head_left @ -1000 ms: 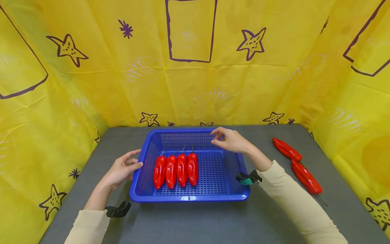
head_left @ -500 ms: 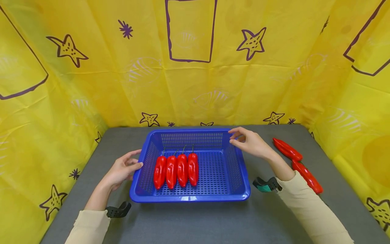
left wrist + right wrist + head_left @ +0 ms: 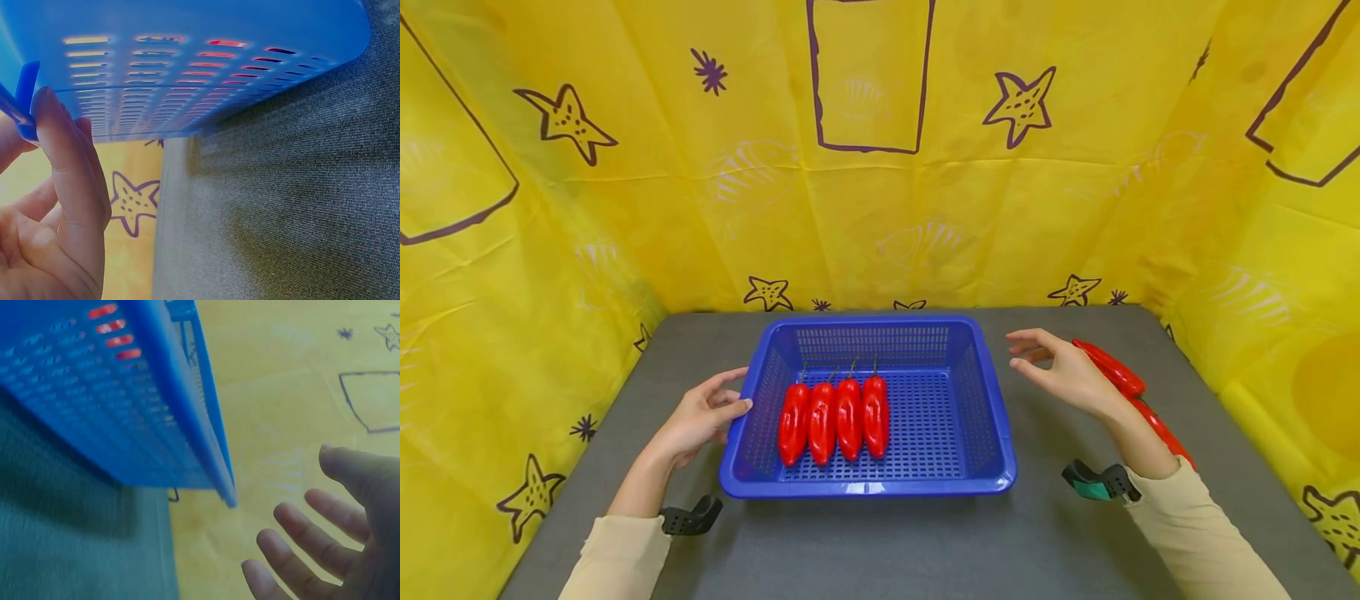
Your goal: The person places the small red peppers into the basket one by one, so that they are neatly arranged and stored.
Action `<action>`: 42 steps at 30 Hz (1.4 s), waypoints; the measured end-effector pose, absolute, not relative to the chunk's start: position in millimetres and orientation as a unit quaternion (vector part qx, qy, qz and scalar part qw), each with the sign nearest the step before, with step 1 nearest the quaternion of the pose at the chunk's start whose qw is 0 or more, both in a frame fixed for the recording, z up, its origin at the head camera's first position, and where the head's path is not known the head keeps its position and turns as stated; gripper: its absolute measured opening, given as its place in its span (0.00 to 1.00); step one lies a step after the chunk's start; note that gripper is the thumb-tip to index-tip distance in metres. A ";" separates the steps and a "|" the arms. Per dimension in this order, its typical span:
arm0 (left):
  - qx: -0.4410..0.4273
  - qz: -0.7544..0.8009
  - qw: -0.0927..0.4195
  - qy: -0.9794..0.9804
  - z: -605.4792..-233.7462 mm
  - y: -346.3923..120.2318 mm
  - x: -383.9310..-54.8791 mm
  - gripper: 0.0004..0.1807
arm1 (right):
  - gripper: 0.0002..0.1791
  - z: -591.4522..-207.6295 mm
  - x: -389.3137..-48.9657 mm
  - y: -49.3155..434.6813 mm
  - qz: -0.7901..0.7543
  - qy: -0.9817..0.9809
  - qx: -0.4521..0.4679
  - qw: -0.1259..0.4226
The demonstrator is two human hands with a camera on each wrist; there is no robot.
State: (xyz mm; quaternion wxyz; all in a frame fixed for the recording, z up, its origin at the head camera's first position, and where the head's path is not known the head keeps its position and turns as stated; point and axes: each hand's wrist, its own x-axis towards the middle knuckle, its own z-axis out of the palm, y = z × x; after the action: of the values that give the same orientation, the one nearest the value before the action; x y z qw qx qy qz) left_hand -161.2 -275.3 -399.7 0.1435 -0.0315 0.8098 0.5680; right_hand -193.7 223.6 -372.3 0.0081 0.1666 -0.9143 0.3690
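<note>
A blue plastic basket (image 3: 868,488) with slotted walls stands mid-table. Inside, on its left half, several red peppers (image 3: 849,421) lie side by side, stems toward the back. My left hand (image 3: 698,419) pinches the basket's left rim between thumb and fingers; the left wrist view shows the fingers (image 3: 65,147) under that rim. Right of the basket, apart from it, my right hand (image 3: 1063,371) hovers with loosely spread fingers, holding nothing. Just beyond this hand lie two more red peppers, a rear one (image 3: 1111,368) and a front one (image 3: 1163,431), both partly covered by my hand and forearm.
The grey tabletop (image 3: 880,550) extends around the basket. A yellow cloth (image 3: 880,217) with starfish drawings hangs at the back and both sides. Each wrist wears a black strap, the right one (image 3: 1101,483) with a green patch.
My right hand has moved right, from over the basket's back right part, across its right rim, to beside the two loose peppers. The left hand and basket have stayed still.
</note>
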 end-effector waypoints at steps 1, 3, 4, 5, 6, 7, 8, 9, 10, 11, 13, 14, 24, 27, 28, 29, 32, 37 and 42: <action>-0.031 0.569 0.144 0.809 -399.8 -275.4 -161.3 0.37 | 0.21 -373.0 -192.1 227.7 0.368 -0.915 0.164 0.009; -0.031 0.570 0.145 0.808 -399.8 -275.5 -161.5 0.37 | 0.21 -374.4 -188.9 236.2 0.364 -0.917 0.161 0.013; -0.031 0.569 0.145 0.809 -399.9 -275.6 -161.6 0.37 | 0.21 -375.2 -187.2 240.5 0.361 -0.919 0.159 0.015; -0.030 0.569 0.145 0.809 -400.0 -275.7 -161.7 0.37 | 0.22 -375.9 -185.1 245.0 0.358 -0.920 0.156 0.017; -0.030 0.570 0.145 0.808 -400.2 -275.8 -161.8 0.37 | 0.22 -376.3 -183.0 249.5 0.355 -0.922 0.154 0.020; -0.029 0.568 0.144 0.810 -400.3 -275.8 -161.8 0.37 | 0.23 -377.2 -181.2 253.9 0.350 -0.924 0.151 0.023; -0.029 0.568 0.143 0.810 -400.4 -275.9 -161.8 0.37 | 0.23 -378.0 -179.3 258.3 0.344 -0.927 0.147 0.026; -0.028 0.568 0.142 0.810 -400.5 -276.0 -161.7 0.37 | 0.23 -378.9 -177.6 262.8 0.340 -0.929 0.142 0.029; -0.027 0.568 0.142 0.810 -400.6 -276.1 -161.6 0.37 | 0.24 -379.6 -175.7 267.4 0.336 -0.931 0.138 0.033; -0.027 0.569 0.143 0.809 -400.8 -276.3 -161.6 0.37 | 0.24 -380.3 -174.0 272.1 0.335 -0.932 0.133 0.036; -0.026 0.570 0.142 0.809 -400.8 -276.4 -161.4 0.37 | 0.24 -382.0 -170.8 281.2 0.336 -0.933 0.126 0.043; -0.026 0.571 0.142 0.808 -400.7 -276.4 -161.3 0.37 | 0.24 -382.6 -169.2 285.8 0.336 -0.932 0.124 0.049; -0.028 0.569 0.142 0.809 -399.2 -275.9 -160.6 0.37 | 0.26 -392.6 -154.1 330.5 0.337 -0.938 0.060 0.050; -0.029 0.573 0.144 0.806 -399.0 -275.2 -160.3 0.37 | 0.27 -397.4 -150.7 343.4 0.336 -0.940 0.049 0.043; -0.030 0.573 0.144 0.806 -399.0 -275.1 -160.1 0.37 | 0.27 -399.2 -149.5 347.5 0.336 -0.940 0.046 0.041; -0.030 0.574 0.144 0.806 -399.0 -275.1 -160.1 0.37 | 0.28 -400.9 -148.2 351.5 0.334 -0.941 0.043 0.037; -0.031 0.572 0.143 0.807 -399.0 -275.4 -160.2 0.37 | 0.29 -406.6 -145.3 362.0 0.329 -0.944 0.033 0.023; -0.032 0.569 0.142 0.809 -398.5 -275.5 -160.5 0.37 | 0.31 -419.3 -140.3 375.4 0.316 -0.948 0.022 -0.001; -0.031 0.570 0.143 0.809 -398.0 -274.4 -160.4 0.37 | 0.31 -432.0 -135.9 386.0 0.305 -0.952 0.010 -0.006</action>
State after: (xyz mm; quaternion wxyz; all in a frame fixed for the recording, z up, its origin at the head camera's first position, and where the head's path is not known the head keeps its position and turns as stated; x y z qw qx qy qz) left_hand -160.4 -274.4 -398.0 0.1429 -0.0313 0.8088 0.5696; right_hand -135.9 386.0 -432.0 -0.0064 0.0104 -0.9522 0.3053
